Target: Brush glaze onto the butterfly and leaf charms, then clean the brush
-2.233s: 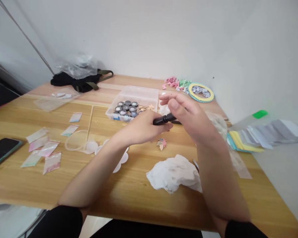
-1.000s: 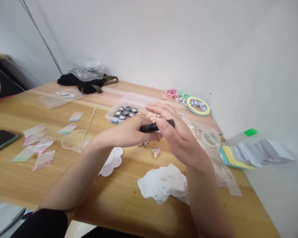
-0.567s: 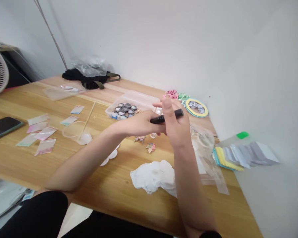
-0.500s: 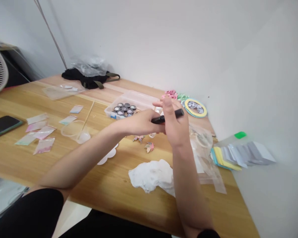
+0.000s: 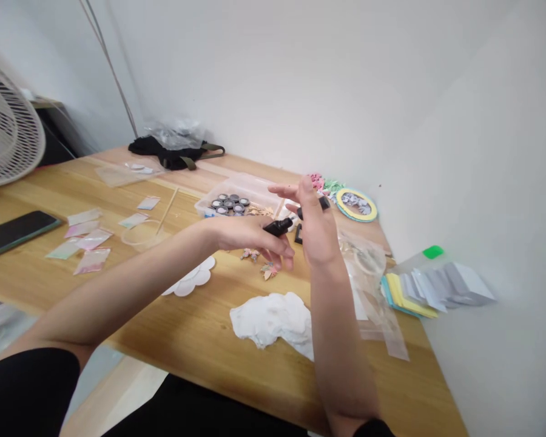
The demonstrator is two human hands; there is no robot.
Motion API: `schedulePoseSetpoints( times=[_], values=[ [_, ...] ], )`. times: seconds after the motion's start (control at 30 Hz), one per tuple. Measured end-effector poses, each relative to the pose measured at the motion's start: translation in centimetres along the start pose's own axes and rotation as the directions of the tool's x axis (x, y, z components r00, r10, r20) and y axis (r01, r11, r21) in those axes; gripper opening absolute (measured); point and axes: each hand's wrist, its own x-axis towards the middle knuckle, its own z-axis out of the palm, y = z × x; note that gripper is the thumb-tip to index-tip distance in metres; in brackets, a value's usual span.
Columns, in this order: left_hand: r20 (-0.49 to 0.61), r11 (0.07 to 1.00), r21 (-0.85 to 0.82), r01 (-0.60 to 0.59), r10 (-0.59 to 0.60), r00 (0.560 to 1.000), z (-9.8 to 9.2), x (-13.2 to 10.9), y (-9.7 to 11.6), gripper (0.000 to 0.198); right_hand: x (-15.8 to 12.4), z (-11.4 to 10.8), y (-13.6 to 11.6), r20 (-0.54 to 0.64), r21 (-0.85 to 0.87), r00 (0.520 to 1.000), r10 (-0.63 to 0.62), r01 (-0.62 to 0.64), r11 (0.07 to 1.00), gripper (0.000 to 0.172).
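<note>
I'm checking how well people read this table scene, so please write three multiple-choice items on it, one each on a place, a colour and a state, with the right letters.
1. Where is the black piece?
A) Lying in the plastic box
B) Pinched in the left hand
C) Lying beside the phone

2. What colour is the small tab at the far right?
A) Green
B) Red
C) Blue

3. What state is the white tissue in?
A) Folded flat
B) Rolled tight
C) Crumpled in a heap

Answers:
1. B, the piece sits in that hand's fingers, above the table.
2. A, the tab shows bright green.
3. C, it lies in loose, uneven folds in front of the hands.
</note>
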Motion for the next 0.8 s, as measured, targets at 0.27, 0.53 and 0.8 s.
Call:
schedulePoseSetpoints(
  times=[0.27,0.53,0.8],
  values=[
    [-0.09,0.993,-0.12,-0.016,0.006,0.996,1.2,-1.8,-4.5,0.025,0.3,-0.5,-0.7,0.037,0.363,0.989,0.143,-0.147,0.92,0.055],
    [-0.112,0.967,-0.198,-0.157,0.137,0.984,3.1,-4.9,-9.1,0.036,0.8,-0.6,-0.7,0.259,0.682,0.903,0.344,-0.423,0.597,0.061],
    [-0.347,0.876,-0.286,-0.389,0.283,0.894,5.7,-8.3,-10.6,0.015,0.5,-1.7,-1.2,0.219,0.72,0.946,0.239,-0.322,0.615,0.047]
  ],
)
